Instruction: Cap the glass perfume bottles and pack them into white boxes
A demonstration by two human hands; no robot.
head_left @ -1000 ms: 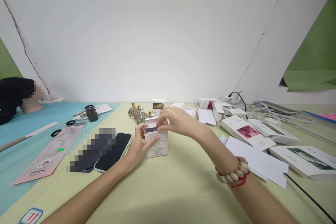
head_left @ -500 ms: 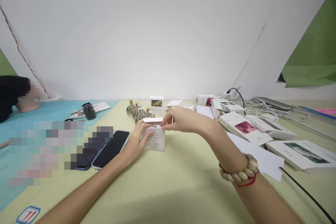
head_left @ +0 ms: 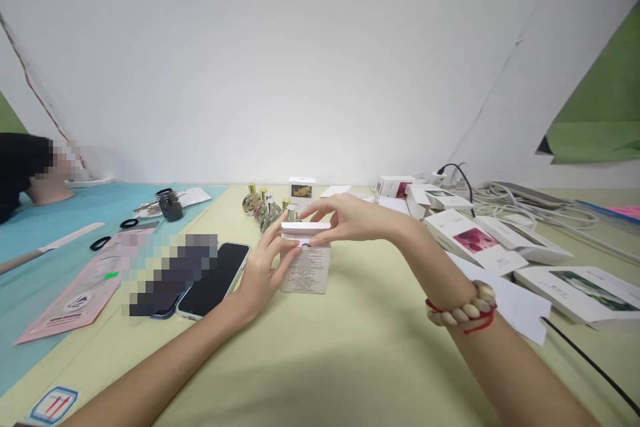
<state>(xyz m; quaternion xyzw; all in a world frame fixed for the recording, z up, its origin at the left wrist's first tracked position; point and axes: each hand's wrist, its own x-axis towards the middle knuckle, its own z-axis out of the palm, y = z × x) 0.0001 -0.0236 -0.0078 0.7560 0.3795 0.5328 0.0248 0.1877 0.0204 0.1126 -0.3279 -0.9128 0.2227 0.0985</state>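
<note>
We cannot read the fine print (head_left: 304,275) on the small white box (head_left: 314,259); our left grip (head_left: 265,272) covers its left edge. Left of it, a pixelated patch (head_left: 167,270) hides most of a phone (head_left: 154,311).

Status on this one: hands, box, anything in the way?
Left hand grips small white box, upright. Right hand pinches top flap. Phone close beside left hand.

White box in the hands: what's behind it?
Behind the white box stand small gold-capped bottles and a little picture box. The left hand and right hand on the box cover part of the bottles.
</note>
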